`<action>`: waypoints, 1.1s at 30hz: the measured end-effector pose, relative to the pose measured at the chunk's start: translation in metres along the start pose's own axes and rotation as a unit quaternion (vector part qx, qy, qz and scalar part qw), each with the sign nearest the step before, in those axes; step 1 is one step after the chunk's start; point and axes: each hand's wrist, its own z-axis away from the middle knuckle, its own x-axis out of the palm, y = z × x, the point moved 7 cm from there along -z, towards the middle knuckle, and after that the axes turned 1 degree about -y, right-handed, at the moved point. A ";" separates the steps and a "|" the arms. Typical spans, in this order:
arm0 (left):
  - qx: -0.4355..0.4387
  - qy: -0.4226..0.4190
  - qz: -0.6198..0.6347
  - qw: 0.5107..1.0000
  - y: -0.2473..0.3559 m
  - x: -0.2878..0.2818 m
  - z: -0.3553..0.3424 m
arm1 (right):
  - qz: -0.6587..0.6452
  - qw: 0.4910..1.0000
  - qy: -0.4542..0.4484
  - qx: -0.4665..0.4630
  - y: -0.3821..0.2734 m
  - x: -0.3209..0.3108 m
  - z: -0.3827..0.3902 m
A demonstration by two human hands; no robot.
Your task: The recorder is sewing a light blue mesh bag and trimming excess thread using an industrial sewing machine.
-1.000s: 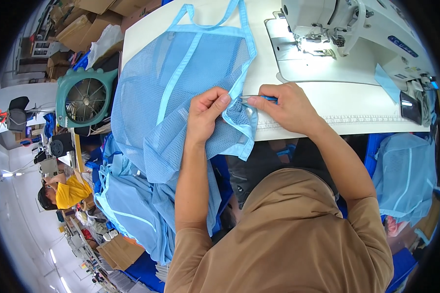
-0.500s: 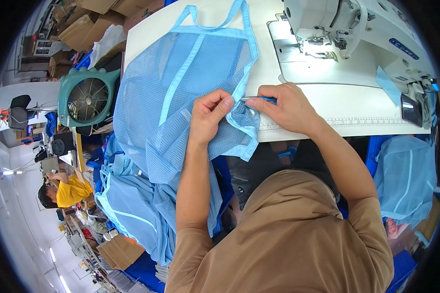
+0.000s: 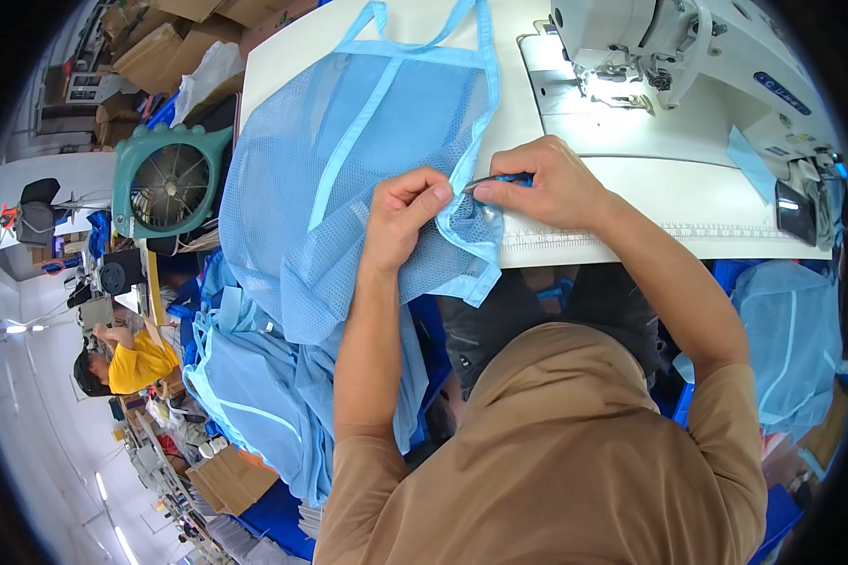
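A light blue mesh bag [image 3: 283, 169] with two straps and paler binding strips lies over the left of the white table, its lower part bunched up. My left hand [image 3: 405, 217] pinches the bound edge of the bag between thumb and fingers. Close to its right, my right hand [image 3: 546, 184] is closed round small thread snips [image 3: 513, 178] with a blue handle. The tip of the snips points left at the edge that my left hand pinches, almost at the fingertips. Whether the blades touch the binding or a thread is too small to tell.
A sewing machine [image 3: 631, 56] stands at the far right of the table, its lamp lit. A ruler strip [image 3: 650, 234] runs along the near edge. More blue mesh bags [image 3: 254, 395] hang at the left, others [image 3: 787, 339] at the right. A green fan [image 3: 165, 184] stands left; a person in yellow [image 3: 141, 363] sits beyond.
My right hand has turned slightly and risen a little, so that more of the snips' dark blades shows. My left hand keeps its pinch on the bag's edge.
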 end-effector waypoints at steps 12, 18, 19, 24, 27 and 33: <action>0.013 0.022 -0.007 1.000 0.002 0.005 0.002 | 0.016 1.000 0.012 -0.019 -0.010 -0.006 0.005; 0.024 0.008 0.008 1.000 0.002 0.001 0.001 | 0.025 1.000 -0.009 0.010 -0.009 -0.006 0.002; 0.029 0.012 0.008 0.999 0.002 0.000 0.001 | 0.023 0.999 -0.016 0.047 -0.005 -0.006 0.003; 0.035 0.017 -0.039 0.998 0.005 0.005 0.003 | -0.019 0.997 -0.011 0.077 0.000 -0.001 0.007; 0.041 0.008 -0.041 0.998 0.008 0.007 0.003 | -0.041 0.997 -0.013 0.063 0.002 -0.001 0.008; 0.031 0.003 -0.036 0.999 0.005 0.005 0.002 | 0.034 0.999 0.003 -0.039 -0.007 -0.007 0.009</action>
